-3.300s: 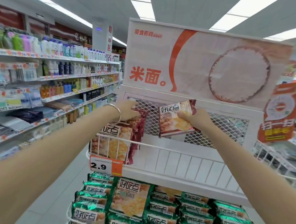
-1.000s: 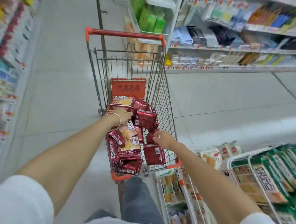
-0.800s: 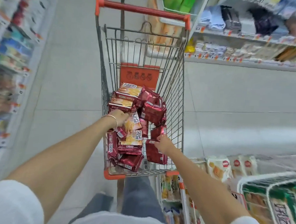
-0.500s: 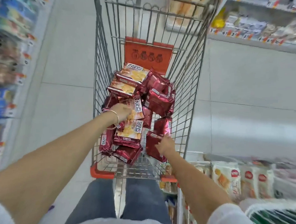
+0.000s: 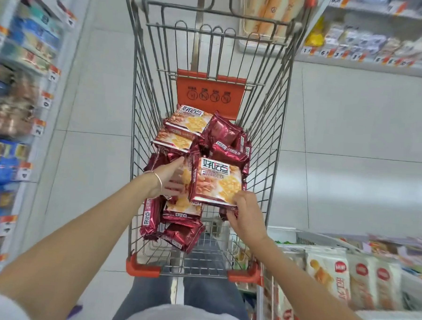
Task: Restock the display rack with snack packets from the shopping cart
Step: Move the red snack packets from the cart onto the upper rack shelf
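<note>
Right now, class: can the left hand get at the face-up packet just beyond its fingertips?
Probably yes. The left hand is inside the open-topped cart, fingers straight, and the packet lies exposed just past them, with nothing between.

Both hands are in the shopping cart (image 5: pixel 144 107): the right hand (image 5: pixel 246 215) holds a raised packet (image 5: pixel 216 182) by its near corner, and the left hand (image 5: pixel 168 179) rests just left of it on the heap. A far pile (image 5: pixel 189 131) lies beyond the hands, and a near pile (image 5: pixel 177 229) lies below the left hand. Shelves (image 5: pixel 17 100) stand well left of the left hand, and the display rack (image 5: pixel 345 277) is just right of the right arm.
</note>
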Available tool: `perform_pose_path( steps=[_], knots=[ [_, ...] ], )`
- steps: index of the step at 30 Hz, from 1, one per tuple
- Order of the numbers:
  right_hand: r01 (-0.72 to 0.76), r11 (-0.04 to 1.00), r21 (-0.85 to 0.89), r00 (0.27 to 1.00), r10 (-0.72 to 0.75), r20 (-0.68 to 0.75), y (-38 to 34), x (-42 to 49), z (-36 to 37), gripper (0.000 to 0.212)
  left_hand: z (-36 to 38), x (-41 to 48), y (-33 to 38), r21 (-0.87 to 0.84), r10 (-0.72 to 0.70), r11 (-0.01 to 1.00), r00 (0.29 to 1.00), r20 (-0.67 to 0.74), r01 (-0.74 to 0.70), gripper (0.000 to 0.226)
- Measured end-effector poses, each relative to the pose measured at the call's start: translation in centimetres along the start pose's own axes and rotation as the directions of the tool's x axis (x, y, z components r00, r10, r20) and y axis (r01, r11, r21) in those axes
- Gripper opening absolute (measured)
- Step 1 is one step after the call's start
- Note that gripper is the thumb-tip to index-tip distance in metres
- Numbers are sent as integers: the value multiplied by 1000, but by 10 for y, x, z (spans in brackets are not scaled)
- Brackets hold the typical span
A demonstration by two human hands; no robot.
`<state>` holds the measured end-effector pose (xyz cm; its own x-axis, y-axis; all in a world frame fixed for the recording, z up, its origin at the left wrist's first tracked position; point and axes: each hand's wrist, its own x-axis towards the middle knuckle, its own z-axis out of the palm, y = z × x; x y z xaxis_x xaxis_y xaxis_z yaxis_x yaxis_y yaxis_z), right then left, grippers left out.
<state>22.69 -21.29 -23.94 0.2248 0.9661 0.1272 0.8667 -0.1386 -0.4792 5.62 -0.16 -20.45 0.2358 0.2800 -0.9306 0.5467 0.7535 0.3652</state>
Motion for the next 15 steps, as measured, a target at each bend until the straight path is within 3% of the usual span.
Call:
perform_pose_path(
  steps=[2,4,6,9,12,15],
  knots=[
    [156,988,12,987,-155,-37,-3,12,2,59,2,-2,1,-66,-28,997,982,188,41,87],
    [230,973,4,973,-230,-29,-6,21,6,58,3,-4,3,-101,-1,995,971,238,26,101],
    [194,980,37,981,-193,-21,-7,28,9,54,-5,11,-2,-82,34,996,992,120,-24,130],
    [-79,992,101,996,74,54,-2,56,14,56,-28,60,-23,-122,90,987,991,-96,-102,151],
    [-437,894,94,891,416,183,20,105,23,80,-25,23,-10,-54,131,988,964,-232,-147,134],
    [-546,831,-101,773,547,322,44,140,42,105,-23,8,-11,-15,161,985,946,-282,-172,104]
  ],
)
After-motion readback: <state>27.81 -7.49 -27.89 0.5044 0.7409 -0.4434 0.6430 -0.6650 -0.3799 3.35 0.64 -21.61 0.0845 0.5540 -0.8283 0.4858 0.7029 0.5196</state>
